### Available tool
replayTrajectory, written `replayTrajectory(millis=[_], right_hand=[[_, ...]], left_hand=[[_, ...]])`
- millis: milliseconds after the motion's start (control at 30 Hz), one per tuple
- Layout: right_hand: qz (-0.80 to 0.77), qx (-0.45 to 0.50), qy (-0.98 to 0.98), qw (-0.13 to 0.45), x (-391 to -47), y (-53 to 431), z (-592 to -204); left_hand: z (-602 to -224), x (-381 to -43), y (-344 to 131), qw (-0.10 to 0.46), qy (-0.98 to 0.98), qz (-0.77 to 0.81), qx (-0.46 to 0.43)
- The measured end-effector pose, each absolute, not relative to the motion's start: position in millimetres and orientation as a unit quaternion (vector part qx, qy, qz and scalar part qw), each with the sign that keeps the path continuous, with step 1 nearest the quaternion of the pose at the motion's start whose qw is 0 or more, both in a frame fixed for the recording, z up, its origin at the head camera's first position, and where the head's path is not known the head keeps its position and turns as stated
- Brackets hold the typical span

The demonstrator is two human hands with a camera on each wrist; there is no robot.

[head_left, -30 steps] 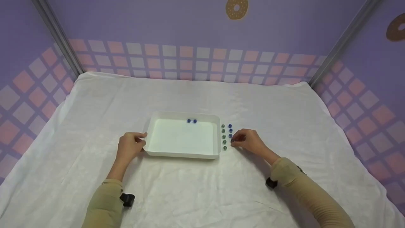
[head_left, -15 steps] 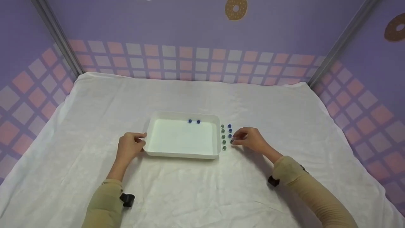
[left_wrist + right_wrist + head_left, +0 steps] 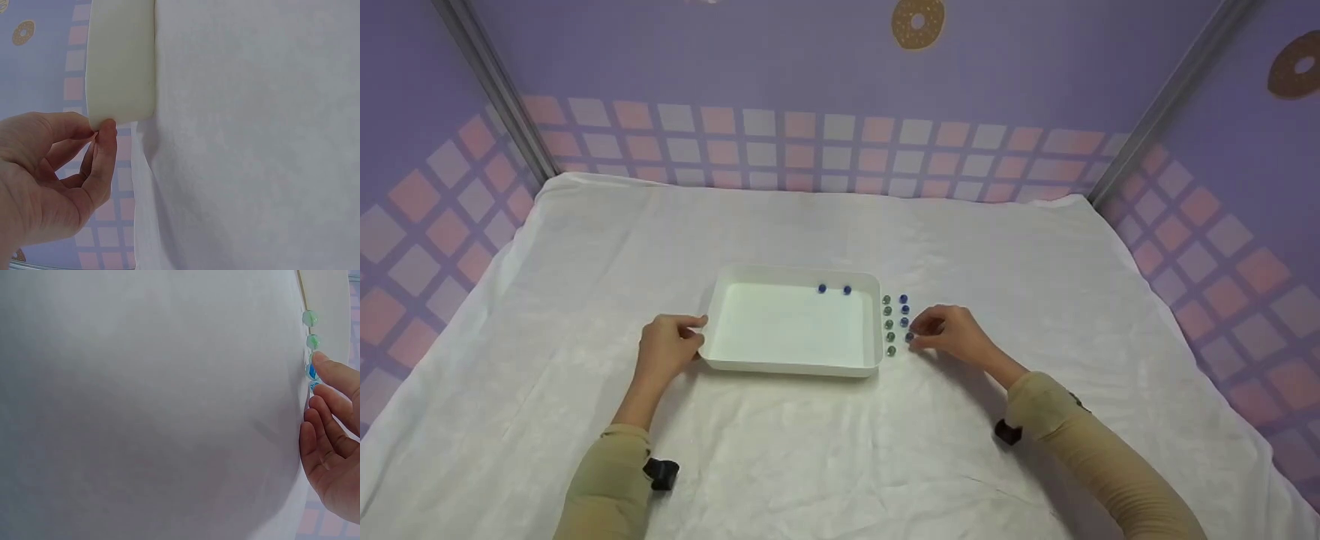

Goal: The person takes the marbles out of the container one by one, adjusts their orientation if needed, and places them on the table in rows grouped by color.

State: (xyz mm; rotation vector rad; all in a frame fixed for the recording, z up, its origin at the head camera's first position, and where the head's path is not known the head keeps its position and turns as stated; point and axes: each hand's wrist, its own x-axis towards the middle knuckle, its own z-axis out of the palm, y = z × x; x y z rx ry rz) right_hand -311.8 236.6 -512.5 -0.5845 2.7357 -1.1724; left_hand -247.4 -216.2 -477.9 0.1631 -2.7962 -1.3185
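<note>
A shallow white tray (image 3: 791,330) lies on the cloth, with two blue marbles (image 3: 822,289) near its far wall. My left hand (image 3: 669,343) pinches the tray's near left corner, thumb pressed to the outside in the left wrist view. Right of the tray is a column of several green marbles (image 3: 889,324), beside a column of several blue marbles (image 3: 904,310). At the near end of the blue column, my right hand (image 3: 952,334) has thumb and index finger around a blue marble (image 3: 311,371). Its other fingers are loosely curled.
White cloth (image 3: 795,450) covers the table, slightly creased. Purple walls (image 3: 780,52) with pink and white checks stand behind and at both sides. Black wrist cameras (image 3: 661,474) sit by both sleeves.
Both blue marbles in the tray have rolled to the right and spread further apart. My right fingers shifted slightly, uncovering the nearest blue marble. My left hand stays at the tray corner.
</note>
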Motion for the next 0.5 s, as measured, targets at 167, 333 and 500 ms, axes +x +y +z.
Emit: replayTrajectory(millis=[167,333,500], right_hand=[[-0.384,-0.192,0.901,0.058,-311.6,236.4,-510.7],[-0.38,-0.188,0.904,0.059,-311.6,235.7,-508.6],[-0.373,-0.192,0.906,0.05,-311.8,235.5,-508.4]], left_hand=[[-477.7,-247.6,-215.7,0.026,-0.904,-0.423,0.056],[-477.8,-248.2,-215.9,0.028,-0.905,-0.422,0.057],[-478.5,-247.9,-216.3,0.028,-0.905,-0.421,0.057]])
